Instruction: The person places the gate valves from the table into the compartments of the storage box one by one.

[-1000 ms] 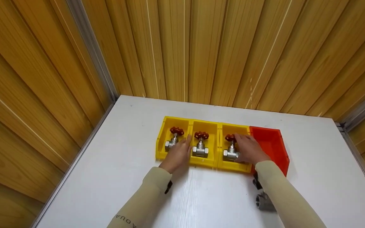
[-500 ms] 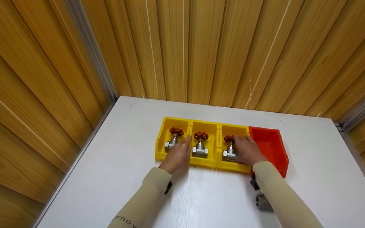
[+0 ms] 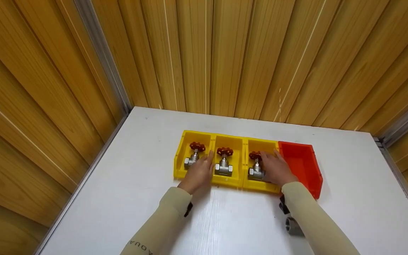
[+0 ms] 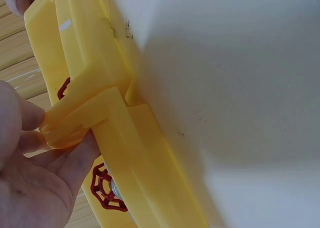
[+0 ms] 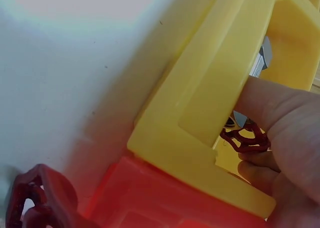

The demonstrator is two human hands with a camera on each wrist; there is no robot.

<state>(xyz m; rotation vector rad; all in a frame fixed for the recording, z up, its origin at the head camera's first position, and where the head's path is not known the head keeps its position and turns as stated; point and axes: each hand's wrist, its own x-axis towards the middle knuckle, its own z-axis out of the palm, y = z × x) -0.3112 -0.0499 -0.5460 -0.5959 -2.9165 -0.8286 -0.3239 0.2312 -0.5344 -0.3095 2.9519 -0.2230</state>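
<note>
Three yellow bins stand in a row, each with a steel gate valve with a red handwheel. My left hand pinches the wall between the left yellow bin and the middle yellow bin, thumb and fingers on either side of it in the left wrist view. My right hand reaches into the right yellow bin and grips the gate valve there from its right side. The thumb is by the valve body, with fingers beside the handwheel. The middle gate valve stands upright; my left hand partly covers the left gate valve.
A red bin adjoins the right yellow bin. On the white table in front of it lies another valve, partly under my right sleeve; its red handwheel shows in the right wrist view. Wood-look panels rise behind the table.
The gate valve in the right yellow bin has shifted slightly left with my right hand. My left hand keeps its place on the bin wall.
</note>
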